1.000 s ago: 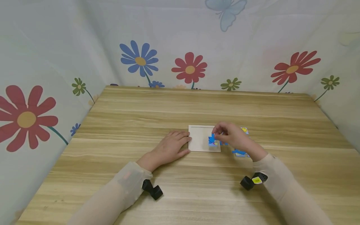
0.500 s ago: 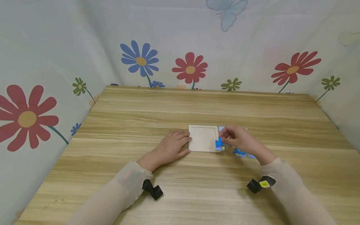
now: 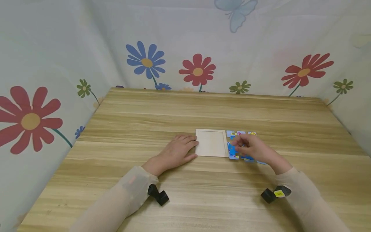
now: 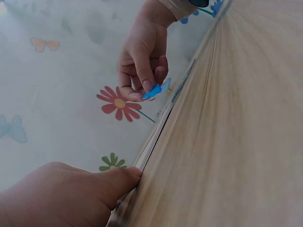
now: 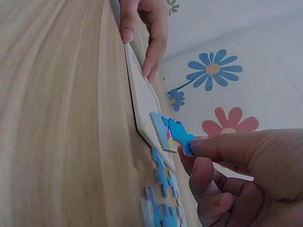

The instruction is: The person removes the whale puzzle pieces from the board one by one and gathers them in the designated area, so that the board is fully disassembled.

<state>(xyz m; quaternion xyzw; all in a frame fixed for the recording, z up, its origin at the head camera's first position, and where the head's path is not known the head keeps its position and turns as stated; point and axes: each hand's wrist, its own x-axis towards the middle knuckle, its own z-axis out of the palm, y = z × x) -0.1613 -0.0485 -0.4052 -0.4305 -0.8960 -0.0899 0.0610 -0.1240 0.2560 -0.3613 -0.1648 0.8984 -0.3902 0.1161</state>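
A shallow, pale wooden puzzle tray (image 3: 211,143) with a raised rim lies flat on the table, its recess bare. My left hand (image 3: 176,152) rests at the tray's left edge, fingers spread and fingertips touching it. Past the right rim, my right hand (image 3: 256,149) pinches a blue puzzle piece (image 5: 164,132) between thumb and fingers. In the right wrist view this piece is tilted and held above the table. Several loose puzzle pieces (image 5: 160,178), mostly blue, lie under and around the right hand, which partly hides them in the head view.
The wood-grain table (image 3: 162,112) stretches out on all sides of the tray. A white cloth with printed flowers (image 3: 197,71) hangs behind and beside it. Each wrist wears a black camera mount (image 3: 157,195).
My right hand has moved right with the pinched puzzle piece, from over the tray's right part to beyond its rim. The tray's recess now shows fully. My left hand has stayed put.
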